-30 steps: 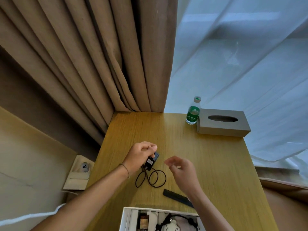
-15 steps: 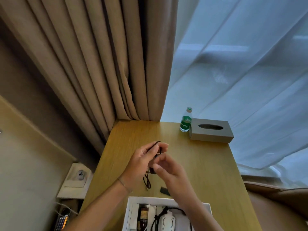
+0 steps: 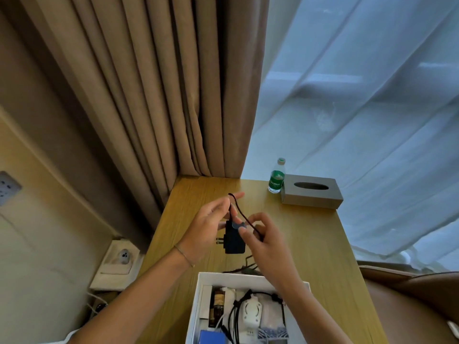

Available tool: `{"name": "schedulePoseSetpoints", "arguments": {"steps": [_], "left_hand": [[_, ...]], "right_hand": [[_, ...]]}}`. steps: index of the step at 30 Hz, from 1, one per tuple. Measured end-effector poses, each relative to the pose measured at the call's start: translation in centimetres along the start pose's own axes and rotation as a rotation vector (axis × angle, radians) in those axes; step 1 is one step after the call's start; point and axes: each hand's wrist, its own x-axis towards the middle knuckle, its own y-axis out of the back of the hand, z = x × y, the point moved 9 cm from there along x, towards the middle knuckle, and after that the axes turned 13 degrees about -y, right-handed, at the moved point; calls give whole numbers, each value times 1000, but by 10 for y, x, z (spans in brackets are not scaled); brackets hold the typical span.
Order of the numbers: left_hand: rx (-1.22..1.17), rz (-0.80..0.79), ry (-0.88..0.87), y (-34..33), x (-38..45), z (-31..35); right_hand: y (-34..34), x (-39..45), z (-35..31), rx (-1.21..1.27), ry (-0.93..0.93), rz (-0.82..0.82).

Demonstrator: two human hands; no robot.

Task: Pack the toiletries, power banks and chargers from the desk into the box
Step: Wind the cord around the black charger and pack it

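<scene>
head view: at the far left a wall socket [image 3: 7, 188] was seen, and below it a floor outlet [image 3: 123, 255] beside the wooden desk [image 3: 310, 244]. above the desk, near its middle, the left hand [image 3: 208, 227] was closed on a black charger [image 3: 234, 238], its plug prongs turned to the left, with a loop of the charger's thin black cable [image 3: 239, 209] pinched between the raised fingers. just to the right, the right hand [image 3: 265, 240] was closed narrowly on the same cable, which was pinched between thumb and fingertips; the rest of the cord trailed down toward the desk and was partly hidden behind the wrist. a dark item, blurred, lay on the desk just beyond the white box [image 3: 198, 301], which sat at the near edge and was already loaded with a small bottle, a white device and cables. further right, a green-labelled water bottle [image 3: 276, 178] stood touching a grey tissue box [image 3: 311, 192] at the desk's far corner. the charger was judged light and rigid, best taken by its body; the cable was judged limp and prone to springing loose, so it would best be coiled and held at the loop before being lowered into the box.
</scene>
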Motion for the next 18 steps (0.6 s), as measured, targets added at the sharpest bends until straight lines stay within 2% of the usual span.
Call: {"name": "schedulePoseSetpoints", "arguments": {"steps": [2, 5, 8, 12, 15, 18], "left_hand": [[26, -13, -15, 0, -1, 4], [19, -49, -15, -3, -4, 8], [14, -63, 2, -3, -5, 9], [86, 90, 21, 12, -16, -5], [13, 1, 188, -3, -35, -31], [-7, -27, 218, -4, -47, -36]], "right_hand": [[4, 4, 8, -128, -29, 16], [-12, 7, 19, -135, -124, -199], [-13, 5, 18, -27, -154, -244], [-10, 2, 13, 264, -182, -283], [-13, 2, 10, 196, -150, -296], [-4, 6, 11, 14, -111, -210]]}}
